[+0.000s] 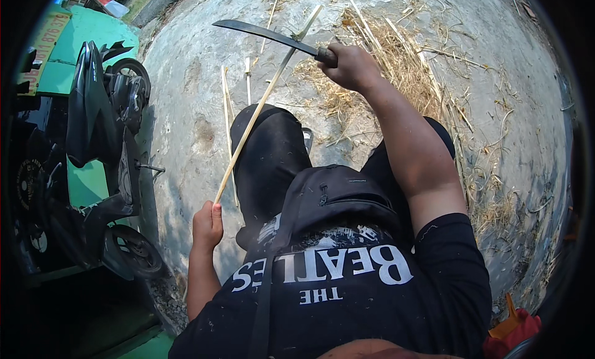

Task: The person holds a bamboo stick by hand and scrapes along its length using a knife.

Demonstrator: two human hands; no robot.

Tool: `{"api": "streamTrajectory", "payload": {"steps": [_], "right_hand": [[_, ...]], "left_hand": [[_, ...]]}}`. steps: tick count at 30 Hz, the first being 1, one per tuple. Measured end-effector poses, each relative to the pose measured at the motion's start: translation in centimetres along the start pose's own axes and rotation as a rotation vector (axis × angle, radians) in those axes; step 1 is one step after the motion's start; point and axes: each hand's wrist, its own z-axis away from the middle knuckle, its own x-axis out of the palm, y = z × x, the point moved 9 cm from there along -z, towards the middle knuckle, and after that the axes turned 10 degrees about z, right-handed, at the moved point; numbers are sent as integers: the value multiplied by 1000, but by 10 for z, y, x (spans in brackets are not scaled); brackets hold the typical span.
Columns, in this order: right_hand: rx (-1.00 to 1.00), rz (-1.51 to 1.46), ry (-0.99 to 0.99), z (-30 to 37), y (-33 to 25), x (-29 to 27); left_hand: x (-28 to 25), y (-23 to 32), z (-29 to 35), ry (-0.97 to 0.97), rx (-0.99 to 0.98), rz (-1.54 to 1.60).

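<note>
1. At the upper centre of the frame, a long curved knife [266,34] is being held by the right hand [352,68]; its dark handle is wrapped tightly in closed fingers, and the blade is pointed toward the upper left.
2. Lower left of centre, a long pale strip [257,114] is gripped near its bottom end by the left hand [207,224], with the thumb laid along it.
3. The strip is slanted up from that hand, past the left knee, to the top centre, and there it is crossed by the blade near its upper end! Whether the edge is sunk in cannot be told.
4. Just left of the knee, thin split strips [225,102] are seen lying on the grey concrete ground [180,105].
5. Over at the upper right, the ground is littered with straw-coloured shavings [403,80].
6. A black waist bag [347,195] is worn across the middle, and the left side is filled by a dark motorcycle [93,117].
</note>
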Motion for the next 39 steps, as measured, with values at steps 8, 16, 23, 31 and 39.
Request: {"api": "streamTrajectory", "payload": {"steps": [8, 16, 23, 31, 39], "right_hand": [[-260, -43, 18, 12, -34, -2], [-546, 245, 109, 35, -82, 7], [-32, 4, -10, 7, -11, 4], [-254, 222, -77, 16, -53, 15], [25, -134, -131, 1, -10, 33]], "left_hand": [[21, 12, -3, -36, 4, 81], [19, 5, -4, -76, -51, 78], [21, 6, -8, -70, -88, 136], [23, 22, -8, -57, -42, 150], [16, 29, -19, -103, -63, 119]]}}
